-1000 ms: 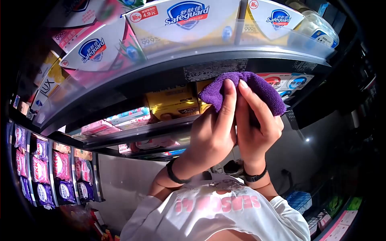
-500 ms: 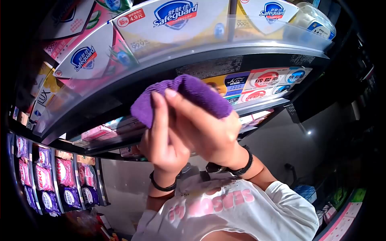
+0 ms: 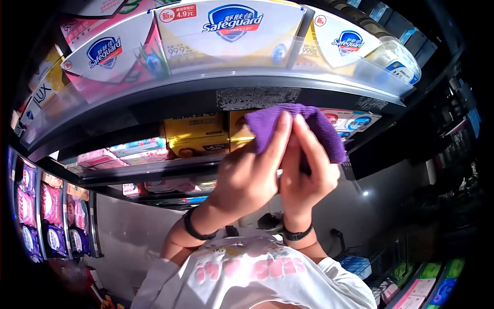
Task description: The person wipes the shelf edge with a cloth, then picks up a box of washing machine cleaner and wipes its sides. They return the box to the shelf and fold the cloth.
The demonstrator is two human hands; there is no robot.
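In front of the shelf I hold a purple cloth [image 3: 327, 134] bunched between both hands. My left hand [image 3: 248, 177] is closed on its left part, the index finger stretched up along the fabric. Beside it, my right hand [image 3: 310, 180] grips the cloth with fingers bent and fingertips close to the left ones. Just above the cloth runs the dark shelf edge [image 3: 200, 95], which carries a worn grey patch [image 3: 257, 98]. Behind the cloth, yellow boxes [image 3: 198, 131] and white-and-red soap packs [image 3: 334, 117] are partly hidden.
Safeguard boxes [image 3: 231, 31] stand on the upper shelf behind a clear plastic lip [image 3: 206, 62]. A clear bottle [image 3: 393, 59] sits at its right end. Pink packs [image 3: 98, 158] lie on the lower shelf. Wipes packs [image 3: 51, 203] fill a rack at left; a wire basket [image 3: 381, 283] stands lower right.
Both hands and the cloth appear farther right across the view and against the shelf. The view itself has shifted, and yellow boxes now show to the left of the cloth.
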